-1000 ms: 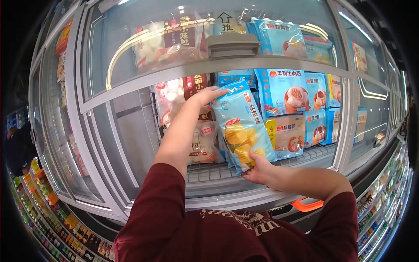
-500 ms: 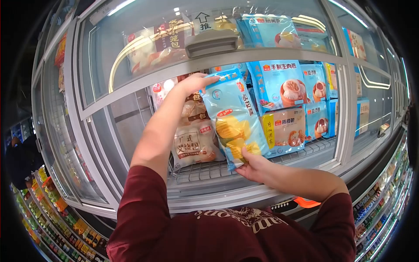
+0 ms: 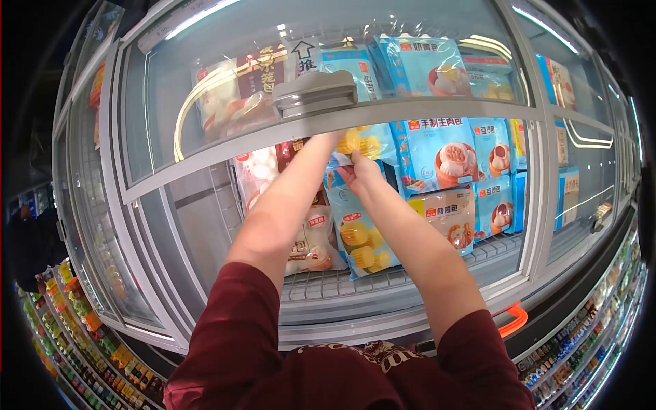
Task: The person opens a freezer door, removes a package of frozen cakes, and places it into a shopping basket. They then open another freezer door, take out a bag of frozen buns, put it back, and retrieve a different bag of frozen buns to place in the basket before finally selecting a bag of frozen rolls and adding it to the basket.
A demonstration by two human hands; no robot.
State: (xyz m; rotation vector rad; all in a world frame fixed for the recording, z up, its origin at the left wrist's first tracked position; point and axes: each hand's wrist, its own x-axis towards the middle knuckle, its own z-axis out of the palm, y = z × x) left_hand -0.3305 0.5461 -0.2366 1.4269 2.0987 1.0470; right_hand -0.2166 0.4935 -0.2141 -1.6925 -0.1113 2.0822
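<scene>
A blue frozen-food bag with yellow pieces printed on it (image 3: 372, 142) is tilted in the freezer opening, its upper part behind the glass door. My right hand (image 3: 364, 172) is closed on its lower edge, thumb and fingers pinching the film. My left hand (image 3: 333, 139) reaches in at the bag's left side; its fingers are hidden behind the door's frame. Below my right hand, a second bag of the same look (image 3: 362, 236) stands on the wire rack. To its left is a whitish bun bag (image 3: 316, 242), partly covered by my left forearm.
The sliding glass door's grey handle (image 3: 316, 94) and metal lower frame (image 3: 246, 147) lie just above my hands. Blue bun bags (image 3: 437, 157) and a walnut bun bag (image 3: 447, 219) stand to the right. Wire rack (image 3: 307, 287) runs below. Shelves of packets (image 3: 89, 342) flank the freezer.
The blue bag has gone up and back into the freezer, uncovering a similar bag below. My right hand rose from low on the front to the opening's upper part; my left moved behind the frame.
</scene>
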